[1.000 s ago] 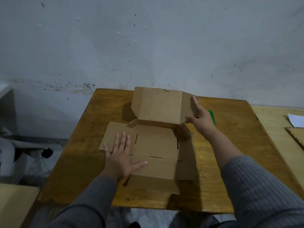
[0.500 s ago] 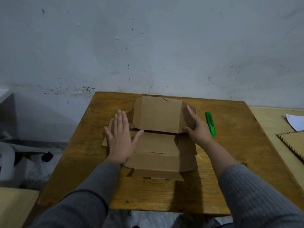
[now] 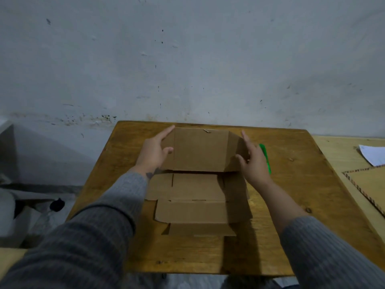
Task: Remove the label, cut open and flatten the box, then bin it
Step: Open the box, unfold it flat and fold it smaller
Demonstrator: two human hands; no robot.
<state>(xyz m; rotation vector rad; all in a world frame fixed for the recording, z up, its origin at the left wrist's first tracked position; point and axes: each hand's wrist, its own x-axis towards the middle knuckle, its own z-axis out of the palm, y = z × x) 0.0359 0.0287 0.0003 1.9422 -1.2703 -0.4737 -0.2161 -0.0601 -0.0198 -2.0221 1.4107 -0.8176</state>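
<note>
A brown cardboard box (image 3: 198,192) lies opened out on the wooden table (image 3: 291,195). Its near panels lie flat, while the far panel (image 3: 200,151) still stands raised with its two side flaps angled back. My left hand (image 3: 154,151) grips the left flap, thumb on the front face and fingers behind. My right hand (image 3: 253,161) holds the right flap, with the thumb in front. A green utility knife (image 3: 265,157) lies on the table just right of my right hand, partly hidden by it. I see no label.
The table's far edge meets a grey wall (image 3: 187,59). A lighter table (image 3: 352,163) to the right carries a white paper (image 3: 373,154) and a cardboard sheet (image 3: 368,184). White bags and a dark object (image 3: 57,205) sit on the floor at left.
My left hand left the flat left panel and moved up to the raised panel's left flap. My right hand stayed on the right flap. The near panels lie flatter.
</note>
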